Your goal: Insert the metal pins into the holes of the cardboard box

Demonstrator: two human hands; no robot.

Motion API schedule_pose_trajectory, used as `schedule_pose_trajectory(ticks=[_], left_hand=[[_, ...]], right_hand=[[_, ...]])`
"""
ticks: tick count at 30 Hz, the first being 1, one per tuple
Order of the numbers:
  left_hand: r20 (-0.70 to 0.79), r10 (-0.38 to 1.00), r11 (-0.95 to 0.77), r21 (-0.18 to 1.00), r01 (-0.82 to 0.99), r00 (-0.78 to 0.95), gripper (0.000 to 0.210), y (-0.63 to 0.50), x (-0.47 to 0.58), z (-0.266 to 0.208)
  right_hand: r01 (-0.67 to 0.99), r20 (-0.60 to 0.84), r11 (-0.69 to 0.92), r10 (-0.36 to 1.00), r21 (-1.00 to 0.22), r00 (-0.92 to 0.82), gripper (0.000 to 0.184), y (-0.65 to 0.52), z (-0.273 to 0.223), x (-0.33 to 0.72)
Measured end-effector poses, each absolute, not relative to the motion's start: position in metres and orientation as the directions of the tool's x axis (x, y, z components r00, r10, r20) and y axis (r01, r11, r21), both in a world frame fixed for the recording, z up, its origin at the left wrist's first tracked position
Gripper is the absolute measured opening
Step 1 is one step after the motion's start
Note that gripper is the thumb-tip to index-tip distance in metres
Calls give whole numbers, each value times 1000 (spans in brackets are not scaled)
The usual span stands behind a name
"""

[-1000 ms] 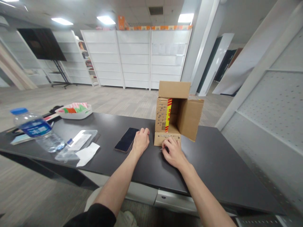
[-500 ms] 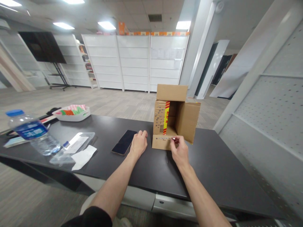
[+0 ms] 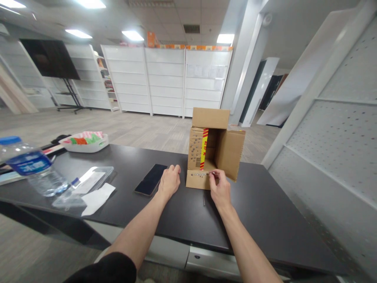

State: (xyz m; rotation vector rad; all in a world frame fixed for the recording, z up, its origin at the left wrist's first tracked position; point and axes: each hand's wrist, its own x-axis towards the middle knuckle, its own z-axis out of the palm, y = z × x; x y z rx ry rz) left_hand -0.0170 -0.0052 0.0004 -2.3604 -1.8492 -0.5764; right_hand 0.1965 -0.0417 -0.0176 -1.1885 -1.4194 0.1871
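Observation:
An open cardboard box lies on its side, its mouth facing me. Its lower flap carries a row of small silvery round heads and a few dark holes. More grey round heads dot the left flap, beside a yellow and red tape strip. My right hand is closed in a pinch at the lower flap's right part, on a small shiny round-headed piece. My left hand rests on the desk with curled fingers, beside a phone; its palm is hidden. A thin metal rod lies before the box.
The dark desk holds a water bottle, a clear plastic case, a white paper piece and a white basket with colourful contents. A perforated panel stands along the right side.
My right hand's pinch has come closer to the row on the lower flap, and the small piece shows less. My left hand stays by the phone. The whole view has shifted slightly.

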Motion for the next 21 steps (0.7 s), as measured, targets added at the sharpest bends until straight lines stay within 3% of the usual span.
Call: schedule_pose_trajectory(ticks=[21], left_hand=[[338,927,-237,189,953,163,21,-7,-16,4]], right_hand=[[611,693,494,709,-619,130,17,-39,-16,196]])
